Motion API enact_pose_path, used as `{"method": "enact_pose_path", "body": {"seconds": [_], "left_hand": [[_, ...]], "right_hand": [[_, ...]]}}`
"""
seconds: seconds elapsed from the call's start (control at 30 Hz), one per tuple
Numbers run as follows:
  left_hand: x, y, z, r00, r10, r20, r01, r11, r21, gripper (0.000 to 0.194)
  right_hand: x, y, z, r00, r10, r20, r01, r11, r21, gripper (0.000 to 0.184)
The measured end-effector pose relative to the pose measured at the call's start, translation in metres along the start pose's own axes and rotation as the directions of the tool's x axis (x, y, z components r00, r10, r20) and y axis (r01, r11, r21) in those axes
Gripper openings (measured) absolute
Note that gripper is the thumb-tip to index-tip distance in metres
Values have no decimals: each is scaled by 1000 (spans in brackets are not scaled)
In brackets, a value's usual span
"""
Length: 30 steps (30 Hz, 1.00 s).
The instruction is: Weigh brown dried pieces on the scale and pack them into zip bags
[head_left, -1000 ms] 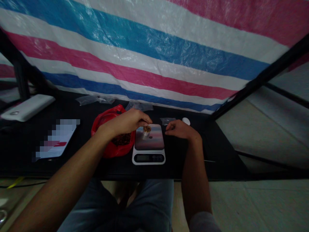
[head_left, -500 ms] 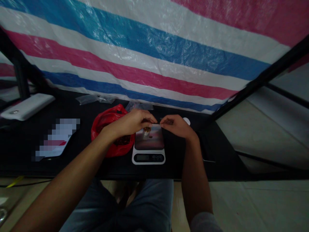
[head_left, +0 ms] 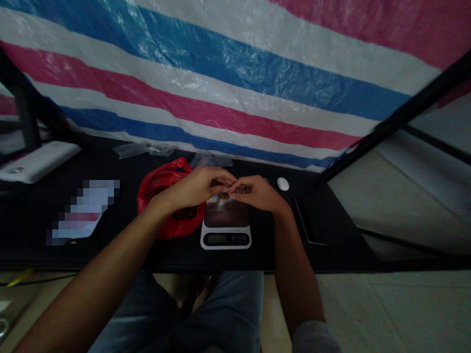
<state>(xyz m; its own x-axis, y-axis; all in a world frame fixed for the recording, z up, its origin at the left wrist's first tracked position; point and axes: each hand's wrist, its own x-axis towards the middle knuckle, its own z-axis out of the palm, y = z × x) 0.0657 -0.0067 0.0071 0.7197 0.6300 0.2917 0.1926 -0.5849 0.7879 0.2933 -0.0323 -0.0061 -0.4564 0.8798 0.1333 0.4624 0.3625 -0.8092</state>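
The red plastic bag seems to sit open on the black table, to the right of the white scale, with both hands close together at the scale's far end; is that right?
Not quite: the head view shows the red plastic bag to the left of the white scale, open on the black table, with the left hand and right hand close together at the scale's far end.

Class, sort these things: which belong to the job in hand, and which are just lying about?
Job in hand, apparently:
scale
small container on it
open red bag

Lying about:
white oval object
dark flat slab
clear plastic bags
white box, far left
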Motion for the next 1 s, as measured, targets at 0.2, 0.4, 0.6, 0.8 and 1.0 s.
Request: {"method": "enact_pose_path", "body": {"seconds": [0.2,0.4,0.6,0.8,1.0], "left_hand": [[-1,-3,2,1000,4,-20,-5,999,-41,22],[-1,-5,4,999,16,-39,-17,999,-32,23],[-2,-9,8,999,3,-46,-6,998,-69,23],[-4,-10,7,1000,-7,-5,7,998,-60,26],[-6,-6,2,998,54,15,-55,989,134,26]], "right_hand": [[4,0,4,1000,4,-25,-5,1000,-6,11],[-3,-1,-5,998,30,63,-30,1000,5,15],[-3,-1,1,970,90,227,-90,996,-10,10],[-1,2,8,972,91,219,-78,995,-68,15],[-5,-2,-5,971,118,207,-117,993,-14,12]]}}
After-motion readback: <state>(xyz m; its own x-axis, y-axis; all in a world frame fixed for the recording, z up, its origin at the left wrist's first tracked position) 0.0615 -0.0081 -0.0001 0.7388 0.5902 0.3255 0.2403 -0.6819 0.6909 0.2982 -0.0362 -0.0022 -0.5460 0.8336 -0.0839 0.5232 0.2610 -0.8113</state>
